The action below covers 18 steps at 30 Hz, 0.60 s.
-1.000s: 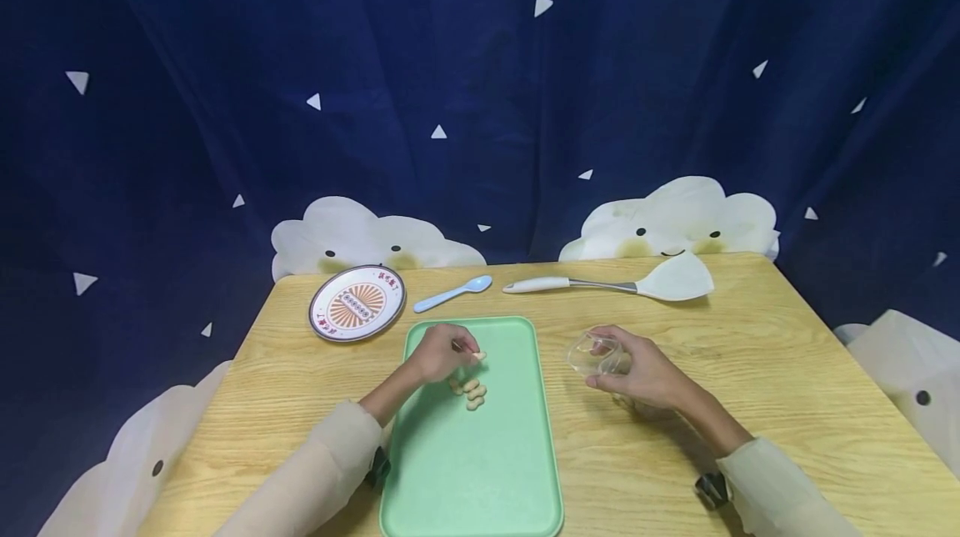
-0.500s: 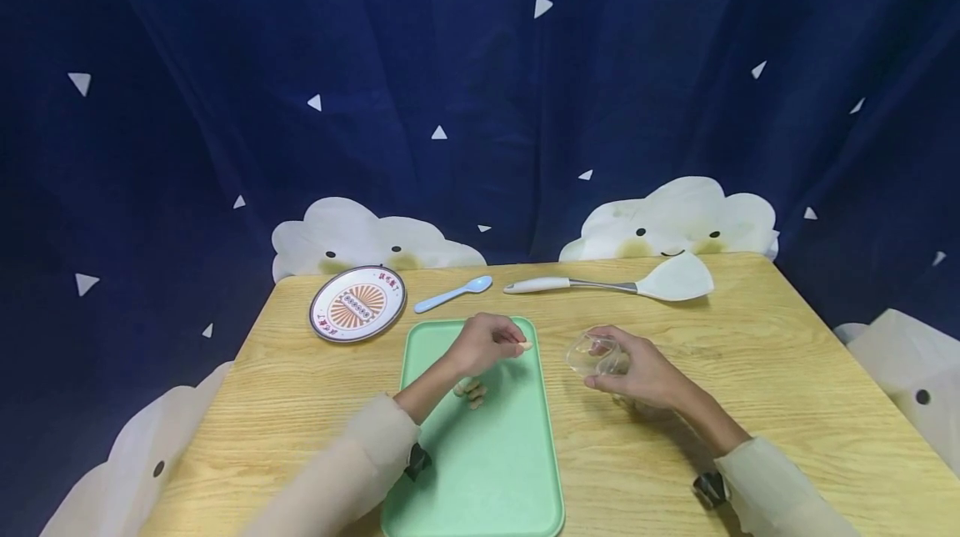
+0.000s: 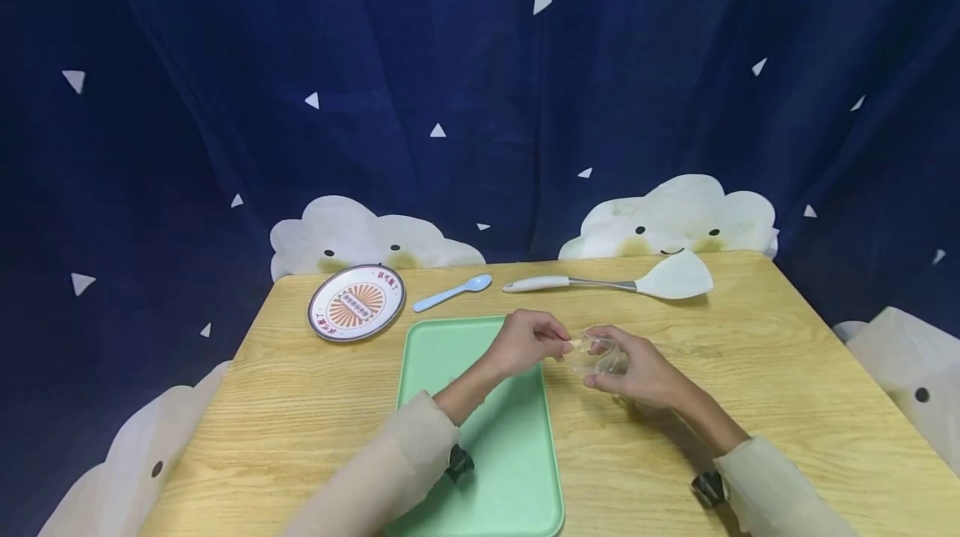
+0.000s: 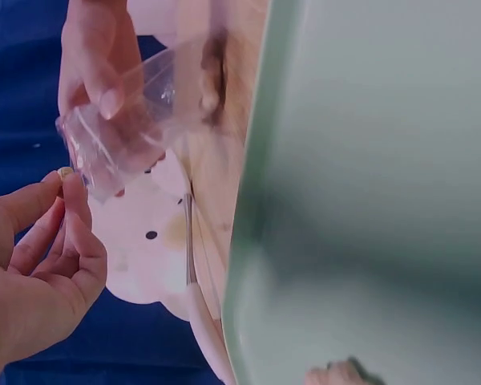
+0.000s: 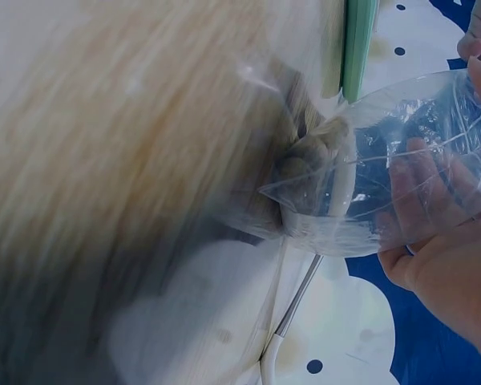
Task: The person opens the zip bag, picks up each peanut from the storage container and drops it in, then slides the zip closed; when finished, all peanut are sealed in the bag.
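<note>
My left hand (image 3: 525, 343) pinches a peanut (image 4: 65, 172) between thumb and fingertips, right at the mouth of a clear plastic bag (image 5: 417, 120). That bag is held by my right hand (image 3: 647, 372), its fingers and thumb spread round the opening. Several peanuts in their shells (image 5: 303, 164) lie low in the bag, close over the wooden table. Under my left forearm is the green tray (image 3: 491, 487). At the bottom edge of the left wrist view, more peanuts (image 4: 337, 374) show on the tray; the forearm hides most of them in the head view.
A round patterned plate (image 3: 357, 303) sits at the back left of the table (image 3: 247, 429). Beside it lies a small blue spoon (image 3: 452, 293). Behind both hands, a white spatula (image 3: 675, 277) stretches along the back edge. A dark blue curtain (image 3: 480, 78) hangs behind.
My left hand has carried the peanut from over the tray rightward to the bag's mouth. My right hand and the bag have stayed nearly still.
</note>
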### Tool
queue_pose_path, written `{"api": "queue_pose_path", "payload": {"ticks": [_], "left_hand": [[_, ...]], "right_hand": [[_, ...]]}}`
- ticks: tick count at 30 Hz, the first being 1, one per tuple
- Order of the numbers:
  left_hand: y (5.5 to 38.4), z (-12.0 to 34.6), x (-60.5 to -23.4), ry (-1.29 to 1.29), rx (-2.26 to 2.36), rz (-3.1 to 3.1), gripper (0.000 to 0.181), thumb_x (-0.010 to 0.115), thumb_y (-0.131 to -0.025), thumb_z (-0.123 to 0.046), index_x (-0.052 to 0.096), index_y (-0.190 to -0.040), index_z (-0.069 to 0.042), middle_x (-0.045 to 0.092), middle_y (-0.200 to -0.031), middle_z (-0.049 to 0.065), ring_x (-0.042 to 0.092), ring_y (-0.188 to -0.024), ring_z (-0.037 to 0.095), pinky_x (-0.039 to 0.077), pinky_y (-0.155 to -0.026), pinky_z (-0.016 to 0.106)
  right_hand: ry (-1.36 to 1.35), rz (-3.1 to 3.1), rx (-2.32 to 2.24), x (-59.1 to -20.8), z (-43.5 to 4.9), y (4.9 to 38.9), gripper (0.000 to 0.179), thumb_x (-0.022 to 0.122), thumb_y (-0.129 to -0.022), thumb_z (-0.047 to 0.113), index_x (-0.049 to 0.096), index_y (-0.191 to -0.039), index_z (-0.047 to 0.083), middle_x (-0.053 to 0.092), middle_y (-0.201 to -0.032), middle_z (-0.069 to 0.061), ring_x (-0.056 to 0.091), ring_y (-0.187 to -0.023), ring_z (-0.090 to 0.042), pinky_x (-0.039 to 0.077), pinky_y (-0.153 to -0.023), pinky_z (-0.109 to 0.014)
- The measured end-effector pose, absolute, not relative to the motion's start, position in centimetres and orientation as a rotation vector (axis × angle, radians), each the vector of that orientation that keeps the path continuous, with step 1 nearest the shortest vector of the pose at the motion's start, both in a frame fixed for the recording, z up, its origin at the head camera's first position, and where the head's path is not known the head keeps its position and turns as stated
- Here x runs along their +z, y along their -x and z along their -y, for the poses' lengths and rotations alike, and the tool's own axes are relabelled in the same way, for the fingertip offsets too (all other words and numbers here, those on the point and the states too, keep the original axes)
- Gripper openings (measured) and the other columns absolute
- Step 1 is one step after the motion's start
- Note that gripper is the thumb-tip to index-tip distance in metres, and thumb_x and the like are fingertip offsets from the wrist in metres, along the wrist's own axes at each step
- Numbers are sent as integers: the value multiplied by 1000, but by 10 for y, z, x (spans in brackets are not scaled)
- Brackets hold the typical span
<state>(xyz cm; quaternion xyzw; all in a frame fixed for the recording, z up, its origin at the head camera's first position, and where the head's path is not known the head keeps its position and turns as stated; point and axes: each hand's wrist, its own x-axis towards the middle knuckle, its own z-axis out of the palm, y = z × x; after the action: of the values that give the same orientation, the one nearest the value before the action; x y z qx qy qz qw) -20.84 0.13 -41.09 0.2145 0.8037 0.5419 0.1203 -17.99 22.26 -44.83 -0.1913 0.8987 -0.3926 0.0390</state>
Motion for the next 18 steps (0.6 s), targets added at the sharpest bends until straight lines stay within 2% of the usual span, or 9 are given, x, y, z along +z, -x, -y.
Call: {"api": "queue_pose_path", "payload": {"ticks": [8,13,18], "left_hand": [[206,-9,-413,-602,1562,-2363,10,75,-79,-8,71,-87,-3,72,-80,8,64,-66,5,51,-62,18],[206,-3,-411,-655,1532,-2397,15,73,-82,-11,72,-93,-1,72,-85,7,63,-70,4,50,-64,17],[209,10,-411,-675,1539,-2427,14,73,-82,-10,72,-93,-2,72,-86,8,63,-71,6,50,-63,17]], "right_hand": [[592,-2739,-1218,-449,-222,181,66,77,-77,39,50,-131,13,67,-110,-8,61,-105,-26,50,-77,-35],[607,-2765,-1202,-450,-223,182,66,77,-77,40,51,-131,13,67,-109,-7,61,-104,-25,49,-76,-33],[590,-2793,-1178,-449,-223,181,66,78,-76,40,51,-130,14,66,-107,-4,61,-102,-23,47,-74,-30]]}}
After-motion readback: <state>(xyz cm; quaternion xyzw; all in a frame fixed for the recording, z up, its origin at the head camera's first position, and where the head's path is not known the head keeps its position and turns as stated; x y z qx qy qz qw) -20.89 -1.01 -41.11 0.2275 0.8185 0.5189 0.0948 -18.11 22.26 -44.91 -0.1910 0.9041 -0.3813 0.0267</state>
